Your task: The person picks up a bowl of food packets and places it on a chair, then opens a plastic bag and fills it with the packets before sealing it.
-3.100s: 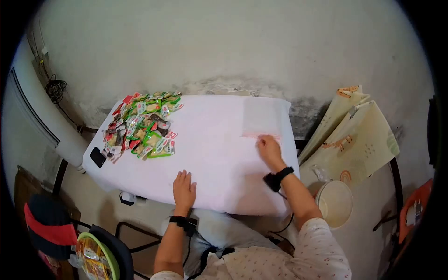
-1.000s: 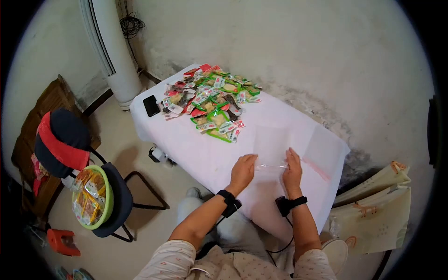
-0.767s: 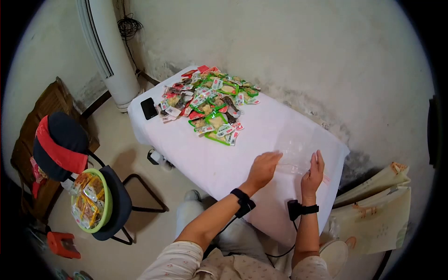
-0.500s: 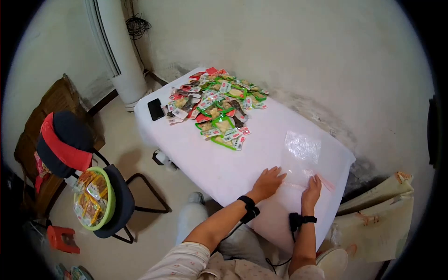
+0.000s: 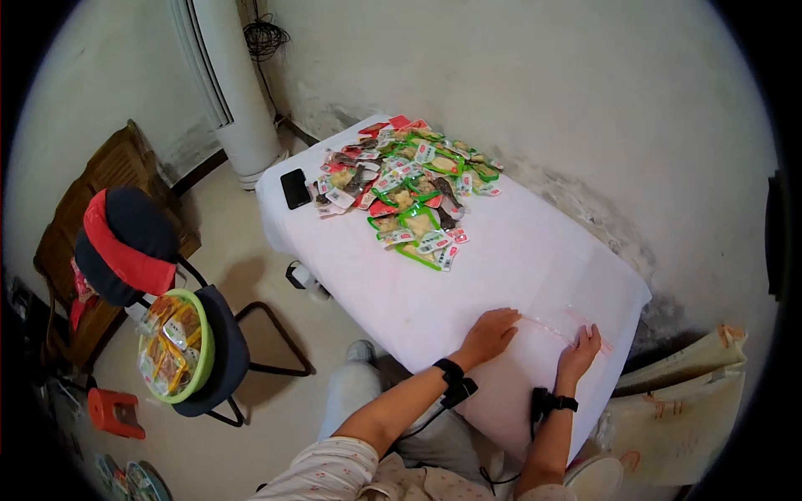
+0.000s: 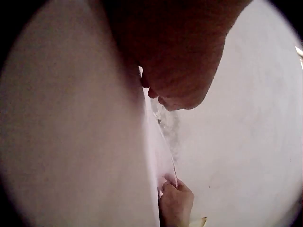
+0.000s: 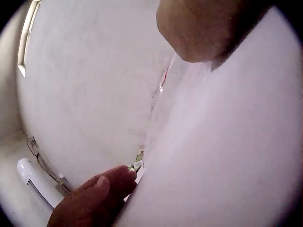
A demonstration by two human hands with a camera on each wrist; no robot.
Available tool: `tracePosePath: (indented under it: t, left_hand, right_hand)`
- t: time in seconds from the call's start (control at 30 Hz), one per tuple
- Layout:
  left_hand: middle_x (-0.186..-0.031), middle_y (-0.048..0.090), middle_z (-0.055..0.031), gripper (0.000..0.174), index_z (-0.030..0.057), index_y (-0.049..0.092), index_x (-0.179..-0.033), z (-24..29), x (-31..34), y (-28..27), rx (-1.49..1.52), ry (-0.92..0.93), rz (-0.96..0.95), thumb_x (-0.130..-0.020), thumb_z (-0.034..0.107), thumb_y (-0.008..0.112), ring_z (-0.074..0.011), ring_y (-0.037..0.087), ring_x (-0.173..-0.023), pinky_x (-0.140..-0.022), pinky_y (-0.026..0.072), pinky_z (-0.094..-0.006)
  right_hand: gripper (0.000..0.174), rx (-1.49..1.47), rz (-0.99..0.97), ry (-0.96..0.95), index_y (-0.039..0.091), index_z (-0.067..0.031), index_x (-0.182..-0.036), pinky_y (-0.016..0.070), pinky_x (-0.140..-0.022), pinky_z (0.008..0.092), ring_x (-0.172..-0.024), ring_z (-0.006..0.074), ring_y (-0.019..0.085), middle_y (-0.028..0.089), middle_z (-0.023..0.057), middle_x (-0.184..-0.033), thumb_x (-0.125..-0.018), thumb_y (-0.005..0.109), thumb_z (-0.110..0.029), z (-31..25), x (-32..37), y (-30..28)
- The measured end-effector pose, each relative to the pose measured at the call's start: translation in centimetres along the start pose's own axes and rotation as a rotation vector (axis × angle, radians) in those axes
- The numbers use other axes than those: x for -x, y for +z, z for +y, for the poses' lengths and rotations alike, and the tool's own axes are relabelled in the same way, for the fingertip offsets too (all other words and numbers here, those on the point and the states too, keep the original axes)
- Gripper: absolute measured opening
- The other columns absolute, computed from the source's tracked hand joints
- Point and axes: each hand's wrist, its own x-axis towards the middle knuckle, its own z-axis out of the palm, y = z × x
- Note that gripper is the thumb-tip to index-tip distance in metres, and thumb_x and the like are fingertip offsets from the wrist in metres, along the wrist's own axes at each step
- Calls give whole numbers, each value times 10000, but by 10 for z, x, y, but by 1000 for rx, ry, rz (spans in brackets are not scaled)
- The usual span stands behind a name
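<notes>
A clear plastic bag with a pink strip along its near edge lies on the white-covered table. The left hand pinches the left end of that edge. At the other end the right hand grips it between thumb and fingers. Another pink-edged bag, partly overlapped, shows beside the right fingertips. In the left wrist view the left hand hangs above the right hand. The right wrist view shows the left hand with thumb near its fingers; the right fingertips are mostly hidden.
Many small food packets are heaped at the table's far left, with a black phone beside them. A green basket of packets stands on a chair at left. A white bucket stands below the table's right side.
Since the earliest frame, the left hand has come over to the bag and both hands have taken its edge. Lately the bag has moved slightly right and come down flat; the head view has shifted too.
</notes>
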Motion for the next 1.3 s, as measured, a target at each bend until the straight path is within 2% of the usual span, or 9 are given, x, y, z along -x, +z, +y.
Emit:
tracePosePath:
  t: [0.27, 0.4, 0.53, 0.7, 0.8, 1.0, 1.07, 1.2, 1.3]
  left_hand:
    - [-1090, 626, -132, 234, 47, 613, -1091, -10, 10, -15, 157, -68, 68, -870, 99, 558, -303, 561, -1053, -919, 445, -386]
    - [-1008, 634, -115, 205, 52, 628, -1019, -31, 12, -57, 102, -122, 325, -836, -5, 554, -290, 571, -969, -870, 461, -354]
    - [-1112, 548, -199, 282, 21, 592, -1052, -61, 3, -116, -209, -124, 627, -770, 22, 598, -367, 487, -1059, -932, 413, -426]
    - [-1368, 404, -233, 447, 42, 530, -1239, -111, -26, -195, -644, -283, 429, -792, 38, 548, -430, 343, -1252, -1049, 313, -474]
    - [-1337, 454, -223, 389, 27, 573, -1184, -129, -31, -206, -696, -265, 328, -797, 58, 554, -429, 382, -1242, -1043, 342, -444]
    - [-1139, 610, -218, 260, 3, 614, -1099, -102, -30, -203, -496, -257, 496, -884, 119, 525, -360, 574, -1063, -961, 432, -402]
    - [-999, 664, -154, 237, -11, 613, -1033, -63, -31, -206, -88, -463, 617, -931, 172, 504, -262, 632, -892, -844, 494, -342]
    - [-840, 640, -81, 263, -4, 603, -973, -99, -16, -210, 13, -370, 727, -957, 234, 490, -149, 596, -717, -685, 504, -282]
    - [-833, 620, -9, 257, 55, 602, -1077, -81, -27, -198, 539, -505, 750, -973, 251, 473, -93, 565, -659, -643, 504, -252]
  right_hand:
    - [493, 65, -8, 21, 544, 39, -1197, 353, -1033, 422, -1192, 381, 428, 438, 229, -1323, -713, 479, 103, 1, 0, -1]
    - [482, 78, 90, -1, 534, 36, -1209, 340, -1049, 421, -1210, 370, 419, 432, 227, -1319, -745, 425, 106, 1, -2, -6]
    - [488, -221, 264, 220, 525, 29, -1223, 326, -1066, 410, -1238, 347, 403, 433, 214, -1297, -767, 379, 119, 8, -4, -5]
    - [503, -283, 215, 234, 531, 18, -1224, 321, -1070, 395, -1247, 334, 399, 422, 201, -1302, -764, 361, 131, 13, -4, 0]
    - [518, -260, 179, 257, 541, 5, -1216, 314, -1075, 393, -1247, 331, 401, 424, 194, -1304, -756, 347, 141, 13, -5, 1]
    - [507, -294, 177, 255, 564, -9, -1192, 302, -1074, 373, -1241, 313, 416, 453, 176, -1295, -744, 366, 124, 15, -3, 1]
    - [502, -270, 166, 249, 570, -6, -1181, 307, -1070, 371, -1232, 314, 425, 469, 176, -1284, -740, 368, 123, 12, -4, -1]
    - [495, -289, 159, 264, 570, 0, -1177, 310, -1067, 370, -1226, 316, 431, 482, 176, -1273, -742, 369, 121, 9, -5, -2]
    - [506, -290, 154, 252, 558, 5, -1181, 319, -1073, 380, -1233, 333, 423, 454, 184, -1290, -727, 381, 143, 8, -6, -1]
